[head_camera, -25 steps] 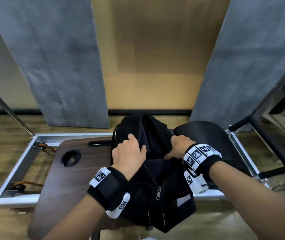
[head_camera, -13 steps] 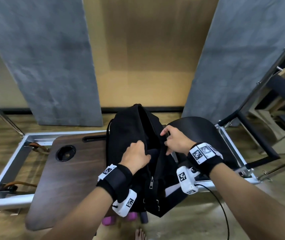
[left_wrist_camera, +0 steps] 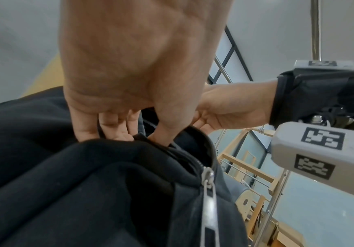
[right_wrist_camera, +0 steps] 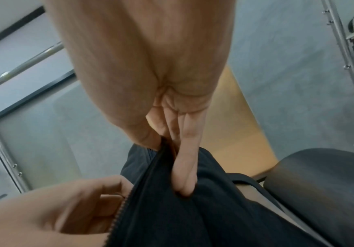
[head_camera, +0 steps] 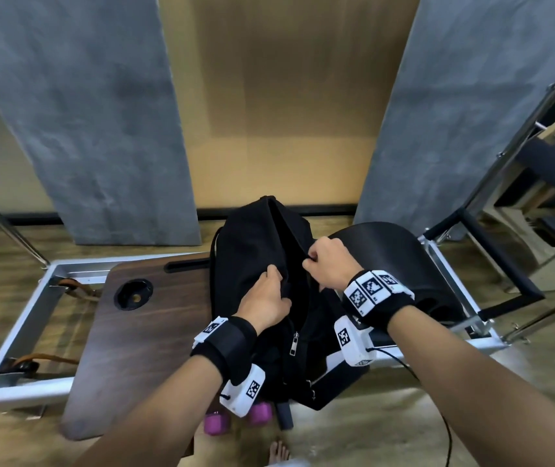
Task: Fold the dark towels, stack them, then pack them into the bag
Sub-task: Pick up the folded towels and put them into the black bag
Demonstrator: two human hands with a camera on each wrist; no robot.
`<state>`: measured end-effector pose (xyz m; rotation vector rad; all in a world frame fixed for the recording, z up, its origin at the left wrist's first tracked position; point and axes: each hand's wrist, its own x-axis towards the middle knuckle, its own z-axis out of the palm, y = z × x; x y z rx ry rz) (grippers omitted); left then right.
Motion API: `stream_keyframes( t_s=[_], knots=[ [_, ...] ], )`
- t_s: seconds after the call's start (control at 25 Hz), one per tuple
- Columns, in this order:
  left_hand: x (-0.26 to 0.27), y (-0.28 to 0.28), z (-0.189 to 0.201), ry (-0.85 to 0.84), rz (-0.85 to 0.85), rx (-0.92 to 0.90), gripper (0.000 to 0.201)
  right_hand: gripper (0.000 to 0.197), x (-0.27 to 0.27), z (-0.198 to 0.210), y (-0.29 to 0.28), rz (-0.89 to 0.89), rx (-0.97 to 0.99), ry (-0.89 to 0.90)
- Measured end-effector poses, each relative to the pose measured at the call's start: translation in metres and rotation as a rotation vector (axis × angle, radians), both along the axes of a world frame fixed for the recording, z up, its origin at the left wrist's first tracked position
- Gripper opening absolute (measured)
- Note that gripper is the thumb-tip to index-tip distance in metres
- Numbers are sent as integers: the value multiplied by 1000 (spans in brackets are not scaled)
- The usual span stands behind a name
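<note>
A black backpack point(head_camera: 252, 251) stands upright on the dark wooden board point(head_camera: 154, 325). My left hand point(head_camera: 266, 294) grips the left edge of its zipped opening point(left_wrist_camera: 129, 142), with the fingers curled over the fabric. My right hand point(head_camera: 326, 264) pinches the right edge of the opening point(right_wrist_camera: 171, 158) near the top. A silver zip pull point(head_camera: 293, 345) hangs below my left hand, seen close up in the left wrist view as the zip pull point(left_wrist_camera: 208, 188). No dark towels show; the bag's inside is hidden in shadow.
The board has a round cup hole point(head_camera: 134, 294) and lies over a metal frame point(head_camera: 16, 332). A black padded seat point(head_camera: 414, 264) sits right of the bag. Two pink dumbbells point(head_camera: 217, 423) lie on the floor below. Grey panels point(head_camera: 100, 112) lean against the wall.
My right hand came out of the bag's opening and rose to pinch its right edge. My left hand shifted from lying on top to gripping the left edge. The bag now stands taller.
</note>
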<state>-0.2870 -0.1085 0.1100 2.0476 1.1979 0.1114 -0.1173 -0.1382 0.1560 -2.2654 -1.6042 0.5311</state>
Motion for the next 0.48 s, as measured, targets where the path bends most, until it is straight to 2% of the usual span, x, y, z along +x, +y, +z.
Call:
stream_keyframes(
  t_s=[0.08,0.16,0.24,0.28,0.36,0.48],
  knots=[
    [-2,1,-4,-48,16,1,37,33,-4,-3,-5,29,-20,133],
    [-5,-4,-10,-130,42,4,38,16,-6,-10,-18,27,-28,269],
    [-10,-15,-22,-254,83,-11,37,14,-8,-20,-36,35,2,337],
    [-13,-23,-30,-323,110,-22,35,15,-11,-26,-46,31,21,388],
    [-19,-41,-42,-429,149,-33,32,30,-17,-38,-66,30,42,541],
    [-30,-62,-49,-510,152,-45,43,45,-32,-53,-90,52,21,677]
  ],
)
